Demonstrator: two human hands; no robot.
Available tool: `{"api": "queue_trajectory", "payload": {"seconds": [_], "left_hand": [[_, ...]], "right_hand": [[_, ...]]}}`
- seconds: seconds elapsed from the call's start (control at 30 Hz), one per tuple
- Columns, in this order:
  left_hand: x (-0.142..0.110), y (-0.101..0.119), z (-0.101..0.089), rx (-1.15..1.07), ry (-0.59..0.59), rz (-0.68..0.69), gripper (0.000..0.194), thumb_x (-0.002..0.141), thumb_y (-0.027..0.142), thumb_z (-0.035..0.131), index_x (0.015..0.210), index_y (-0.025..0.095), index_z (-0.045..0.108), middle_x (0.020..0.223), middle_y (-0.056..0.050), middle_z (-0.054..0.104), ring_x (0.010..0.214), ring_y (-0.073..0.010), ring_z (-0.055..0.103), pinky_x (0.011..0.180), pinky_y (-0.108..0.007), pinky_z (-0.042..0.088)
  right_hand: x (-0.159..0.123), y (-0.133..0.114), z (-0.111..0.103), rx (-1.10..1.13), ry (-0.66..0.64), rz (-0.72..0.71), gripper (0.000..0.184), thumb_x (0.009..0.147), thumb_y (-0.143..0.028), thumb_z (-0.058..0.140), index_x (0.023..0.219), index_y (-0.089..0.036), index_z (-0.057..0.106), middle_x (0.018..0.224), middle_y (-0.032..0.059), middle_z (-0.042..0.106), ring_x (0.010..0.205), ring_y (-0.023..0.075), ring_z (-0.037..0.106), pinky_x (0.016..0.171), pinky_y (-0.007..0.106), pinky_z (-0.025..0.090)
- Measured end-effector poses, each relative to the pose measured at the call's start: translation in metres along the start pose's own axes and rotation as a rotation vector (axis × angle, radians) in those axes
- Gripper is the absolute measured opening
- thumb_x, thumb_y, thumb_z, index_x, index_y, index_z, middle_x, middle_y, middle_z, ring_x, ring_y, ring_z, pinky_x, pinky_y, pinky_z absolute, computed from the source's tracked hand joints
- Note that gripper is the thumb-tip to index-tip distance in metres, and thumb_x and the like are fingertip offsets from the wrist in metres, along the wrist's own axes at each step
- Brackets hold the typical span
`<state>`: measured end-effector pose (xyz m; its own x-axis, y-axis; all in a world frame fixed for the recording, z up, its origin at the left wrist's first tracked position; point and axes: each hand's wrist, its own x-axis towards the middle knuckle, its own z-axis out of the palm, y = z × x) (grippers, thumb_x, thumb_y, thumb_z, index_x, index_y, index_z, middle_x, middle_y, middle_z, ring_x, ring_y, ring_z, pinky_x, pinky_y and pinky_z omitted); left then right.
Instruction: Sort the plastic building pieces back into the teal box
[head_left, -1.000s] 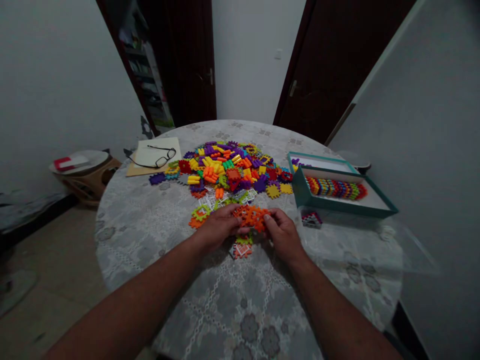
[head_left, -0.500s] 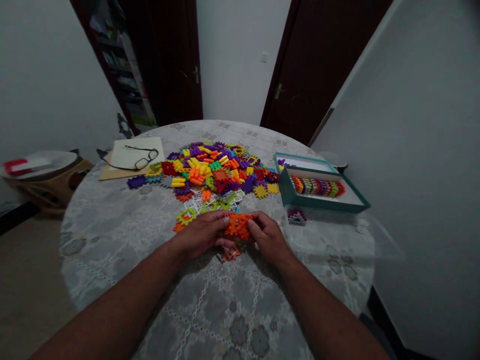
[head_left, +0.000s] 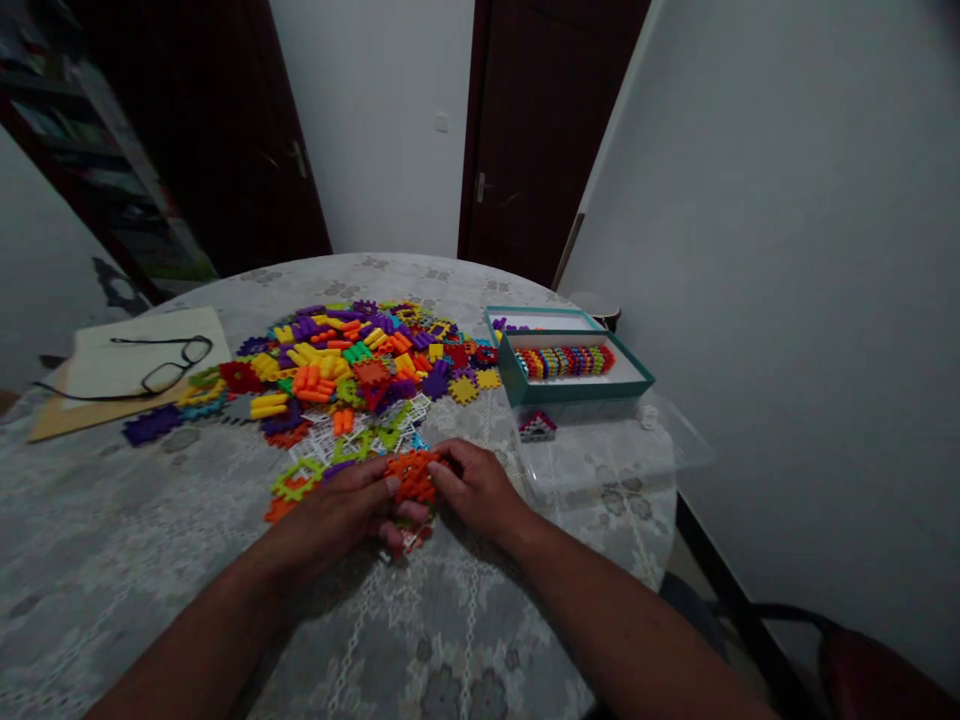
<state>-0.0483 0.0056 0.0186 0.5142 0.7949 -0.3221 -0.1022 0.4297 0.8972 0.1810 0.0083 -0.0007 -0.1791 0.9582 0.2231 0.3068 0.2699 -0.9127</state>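
Observation:
Both of my hands grip a cluster of joined orange plastic pieces (head_left: pixel 413 474) just above the round table (head_left: pixel 112 540). My left hand (head_left: pixel 341 510) holds its left side and my right hand (head_left: pixel 480 487) its right side, fingertips pressing inward. Another small piece (head_left: pixel 409 540) lies on the cloth under my hands, partly hidden. Beyond them spreads a heap of colourful interlocking pieces (head_left: pixel 345 365) in purple, yellow, orange, red and green.
A teal box (head_left: pixel 574 385) holding a row of joined multicolour pieces (head_left: pixel 564 360) stands at the right, its lid behind it. A clear plastic tray (head_left: pixel 600 455) sits near the table's right edge. Glasses (head_left: pixel 161 375) rest on papers at the left. Dark doors stand behind.
The view has swung to the right, so everything sits further left in the picture. My hands stay closed on the orange cluster, which looks more compact than a second ago.

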Motion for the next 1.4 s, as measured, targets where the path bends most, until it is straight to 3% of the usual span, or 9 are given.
{"api": "queue_trajectory", "payload": {"seconds": [0.1, 0.2, 0.33, 0.63, 0.9, 1.07, 1.2, 1.3, 1.4], "left_hand": [[0.003, -0.003, 0.001, 0.012, 0.042, 0.018, 0.041, 0.101, 0.04, 0.081, 0.131, 0.015, 0.071, 0.1, -0.018, 0.086, 0.066, -0.0228, 0.079, 0.066, -0.037, 0.07], [0.005, -0.003, 0.006, -0.02, 0.09, 0.039, 0.033, 0.102, 0.038, 0.078, 0.125, 0.015, 0.07, 0.1, -0.017, 0.085, 0.062, -0.0229, 0.078, 0.061, -0.038, 0.069], [0.005, 0.002, 0.015, -0.108, 0.159, 0.098, 0.023, 0.1, 0.024, 0.08, 0.119, 0.015, 0.071, 0.108, -0.017, 0.085, 0.086, -0.0238, 0.085, 0.073, -0.031, 0.07], [0.007, -0.006, 0.016, -0.2, 0.133, 0.086, 0.022, 0.102, 0.02, 0.076, 0.123, 0.015, 0.075, 0.117, -0.018, 0.084, 0.1, -0.0237, 0.085, 0.082, -0.03, 0.069], [0.0, 0.004, 0.012, -0.251, 0.006, 0.047, 0.028, 0.102, 0.018, 0.075, 0.129, 0.013, 0.075, 0.124, -0.021, 0.083, 0.102, -0.0254, 0.085, 0.086, -0.034, 0.068], [0.003, 0.0, 0.011, -0.166, 0.023, 0.058, 0.027, 0.1, 0.022, 0.08, 0.125, 0.014, 0.077, 0.121, -0.02, 0.083, 0.1, -0.0234, 0.084, 0.083, -0.03, 0.067], [0.005, 0.001, 0.011, -0.154, 0.077, 0.092, 0.02, 0.101, 0.021, 0.076, 0.121, 0.015, 0.075, 0.115, -0.017, 0.083, 0.094, -0.0218, 0.083, 0.081, -0.03, 0.068], [0.005, 0.01, 0.005, -0.229, 0.221, 0.161, 0.022, 0.101, 0.019, 0.073, 0.123, 0.016, 0.069, 0.111, -0.014, 0.082, 0.09, -0.0221, 0.084, 0.08, -0.034, 0.069], [0.005, 0.02, -0.006, -0.293, 0.411, 0.259, 0.022, 0.098, 0.014, 0.071, 0.119, 0.016, 0.065, 0.104, -0.01, 0.081, 0.089, -0.0216, 0.084, 0.079, -0.033, 0.069]], "right_hand": [[0.0, 0.001, 0.005, 0.091, 0.051, 0.037, 0.016, 0.096, -0.036, 0.071, 0.104, -0.026, 0.081, 0.101, 0.0037, 0.08, 0.093, 0.0218, 0.072, 0.086, 0.034, 0.057], [0.0, 0.0, 0.008, 0.346, 0.04, 0.19, 0.028, 0.095, -0.043, 0.071, 0.112, -0.024, 0.08, 0.098, 0.0043, 0.08, 0.081, 0.0198, 0.074, 0.075, 0.033, 0.061], [0.001, -0.003, 0.007, 0.53, 0.035, 0.289, 0.038, 0.086, -0.049, 0.08, 0.114, -0.022, 0.08, 0.09, 0.0035, 0.079, 0.076, 0.0196, 0.076, 0.072, 0.032, 0.064], [-0.001, -0.002, 0.006, 0.464, 0.033, 0.311, 0.035, 0.083, -0.048, 0.082, 0.107, -0.023, 0.08, 0.08, 0.0012, 0.076, 0.066, 0.0158, 0.068, 0.061, 0.026, 0.057], [-0.002, -0.003, 0.0, 0.403, 0.03, 0.324, 0.04, 0.083, -0.049, 0.082, 0.113, -0.022, 0.084, 0.075, 0.0005, 0.073, 0.063, 0.0167, 0.063, 0.059, 0.029, 0.053], [-0.005, 0.0, 0.001, 0.281, 0.001, 0.217, 0.036, 0.088, -0.048, 0.08, 0.117, -0.026, 0.086, 0.095, 0.0046, 0.08, 0.076, 0.0192, 0.066, 0.065, 0.03, 0.052], [-0.006, 0.004, 0.002, 0.236, 0.023, 0.183, 0.035, 0.094, -0.048, 0.078, 0.121, -0.028, 0.084, 0.094, 0.0038, 0.078, 0.084, 0.0216, 0.069, 0.071, 0.031, 0.054], [-0.007, 0.003, -0.003, 0.12, 0.003, 0.088, 0.027, 0.1, -0.043, 0.071, 0.12, -0.028, 0.082, 0.099, 0.0051, 0.078, 0.089, 0.0231, 0.07, 0.079, 0.035, 0.056], [-0.012, -0.004, -0.008, -0.102, -0.151, -0.142, 0.026, 0.099, -0.036, 0.075, 0.123, -0.027, 0.08, 0.111, 0.0081, 0.077, 0.095, 0.0245, 0.069, 0.09, 0.04, 0.056]]}}
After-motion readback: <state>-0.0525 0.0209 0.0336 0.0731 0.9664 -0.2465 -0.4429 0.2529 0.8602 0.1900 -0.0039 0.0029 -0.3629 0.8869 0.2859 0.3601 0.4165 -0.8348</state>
